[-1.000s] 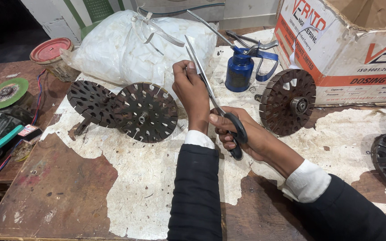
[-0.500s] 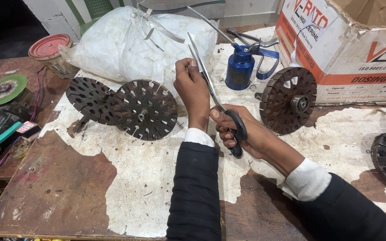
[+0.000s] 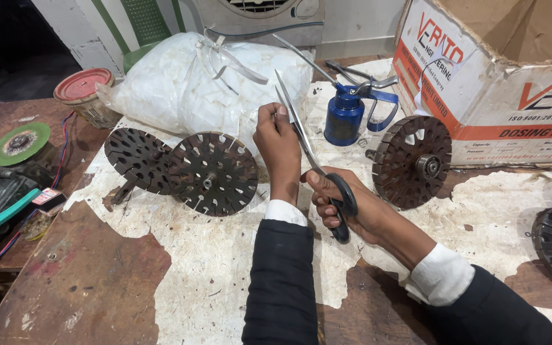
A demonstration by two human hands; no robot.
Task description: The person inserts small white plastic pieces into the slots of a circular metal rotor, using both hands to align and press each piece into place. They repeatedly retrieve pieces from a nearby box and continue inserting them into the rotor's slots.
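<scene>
My right hand (image 3: 346, 207) grips the black handles of long steel scissors (image 3: 301, 137), whose blades point up and away. My left hand (image 3: 277, 144) is raised beside the blades, and its fingertips pinch a small white strip (image 3: 280, 96) right at the blade edge. Both arms wear dark sleeves with white cuffs. Just left of my left hand lie two round slotted metal rotor discs (image 3: 211, 172) on the worn white-coated table (image 3: 225, 281).
A bulging white plastic bag (image 3: 193, 86) lies behind the discs. A blue oil can (image 3: 345, 115), another rotor disc (image 3: 413, 160) and a cardboard box (image 3: 493, 83) stand to the right. An angle grinder with green disc (image 3: 17, 144) and a red-lidded tin (image 3: 84, 96) are at left.
My left hand has lifted slightly along the blades with the white strip. The scissors and my right hand stay nearly in place.
</scene>
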